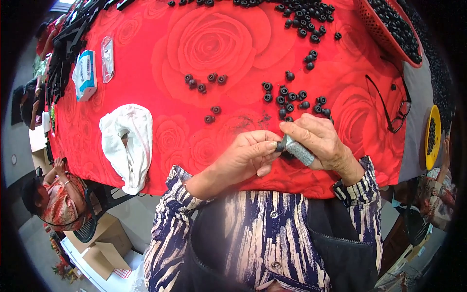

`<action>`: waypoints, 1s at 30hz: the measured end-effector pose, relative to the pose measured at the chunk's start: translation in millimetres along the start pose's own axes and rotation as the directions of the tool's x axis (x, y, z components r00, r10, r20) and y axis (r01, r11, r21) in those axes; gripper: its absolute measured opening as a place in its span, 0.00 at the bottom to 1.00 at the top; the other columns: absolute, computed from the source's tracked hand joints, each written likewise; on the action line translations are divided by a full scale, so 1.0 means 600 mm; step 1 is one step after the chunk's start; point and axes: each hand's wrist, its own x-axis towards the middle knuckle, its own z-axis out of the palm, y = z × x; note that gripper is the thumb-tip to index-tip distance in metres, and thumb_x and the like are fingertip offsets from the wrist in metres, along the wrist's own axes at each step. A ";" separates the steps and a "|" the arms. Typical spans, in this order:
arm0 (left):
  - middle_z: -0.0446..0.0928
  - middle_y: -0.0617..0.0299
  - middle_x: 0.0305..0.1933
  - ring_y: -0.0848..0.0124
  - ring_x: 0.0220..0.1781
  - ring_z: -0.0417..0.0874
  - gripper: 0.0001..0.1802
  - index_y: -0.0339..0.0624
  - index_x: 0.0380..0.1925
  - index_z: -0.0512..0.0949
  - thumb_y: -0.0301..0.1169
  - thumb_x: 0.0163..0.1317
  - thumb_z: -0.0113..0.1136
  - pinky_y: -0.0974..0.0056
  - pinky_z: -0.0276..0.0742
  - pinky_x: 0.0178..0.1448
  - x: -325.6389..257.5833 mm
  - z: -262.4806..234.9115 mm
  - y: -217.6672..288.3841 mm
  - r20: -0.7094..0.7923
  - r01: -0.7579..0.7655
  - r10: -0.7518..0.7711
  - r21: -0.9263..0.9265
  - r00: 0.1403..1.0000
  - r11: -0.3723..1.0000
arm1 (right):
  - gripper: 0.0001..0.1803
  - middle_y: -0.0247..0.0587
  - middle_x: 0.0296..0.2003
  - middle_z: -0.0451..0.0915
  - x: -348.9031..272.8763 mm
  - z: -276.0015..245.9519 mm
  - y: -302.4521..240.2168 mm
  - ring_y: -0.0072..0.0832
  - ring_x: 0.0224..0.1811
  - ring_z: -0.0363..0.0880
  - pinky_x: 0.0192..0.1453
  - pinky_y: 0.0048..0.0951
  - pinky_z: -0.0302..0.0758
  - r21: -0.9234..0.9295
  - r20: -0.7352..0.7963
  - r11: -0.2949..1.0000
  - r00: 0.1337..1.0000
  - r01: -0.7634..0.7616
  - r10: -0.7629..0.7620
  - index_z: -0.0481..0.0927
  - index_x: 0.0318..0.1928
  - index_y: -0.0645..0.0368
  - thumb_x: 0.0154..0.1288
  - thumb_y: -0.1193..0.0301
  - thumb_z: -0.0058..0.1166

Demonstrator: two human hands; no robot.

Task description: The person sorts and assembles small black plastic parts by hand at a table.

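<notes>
Close to the table's front edge, my left hand [253, 152] pinches a small round black part [279, 146] between thumb and fingertips. Wrapped in my right hand [318, 141] is a grey, speckled tool with a metal-looking tip [300, 152]; its exact kind I cannot make out. The tip end meets the black part. Just beyond my hands lies a loose group of black knob-like parts [284, 100], each with a hole in its end. Smaller groups of the same parts [202, 87] sit farther left on the red rose-patterned cloth [209, 44].
A white cloth [141, 146] lies to the left, with a blue-white box [86, 75] and a clear plastic case [108, 58] beyond it. At right are eyeglasses [401, 114], a red basket of black parts [379, 29] and a yellow bowl [433, 151]. Other people sit at both sides.
</notes>
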 end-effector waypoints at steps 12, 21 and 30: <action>0.67 0.69 0.28 0.80 0.27 0.68 0.10 0.39 0.41 0.73 0.33 0.65 0.52 0.73 0.69 0.25 0.006 -0.003 0.000 0.019 -0.071 0.071 -0.010 0.997 0.997 | 0.26 0.40 0.26 0.73 0.008 0.010 -0.016 0.32 0.24 0.74 0.25 0.30 0.70 0.047 -0.144 0.994 0.984 -0.097 0.103 0.75 0.45 0.66 0.41 0.74 0.65; 0.69 0.68 0.26 0.81 0.26 0.68 0.10 0.38 0.39 0.73 0.34 0.66 0.52 0.74 0.65 0.25 0.014 0.003 0.004 0.006 0.033 -0.034 0.065 0.999 0.997 | 0.21 0.41 0.26 0.74 0.001 0.022 -0.010 0.33 0.25 0.75 0.28 0.29 0.72 0.310 -0.082 0.938 0.978 -0.157 0.191 0.77 0.43 0.63 0.43 0.79 0.62; 0.75 0.65 0.33 0.81 0.23 0.70 0.11 0.41 0.42 0.73 0.36 0.65 0.52 0.74 0.66 0.22 0.016 -0.006 -0.006 0.040 -0.017 0.018 -0.038 0.999 0.999 | 0.24 0.37 0.22 0.70 -0.011 0.033 -0.015 0.28 0.18 0.69 0.19 0.28 0.63 -0.302 -0.223 0.945 0.955 0.122 -0.195 0.77 0.41 0.69 0.38 0.74 0.61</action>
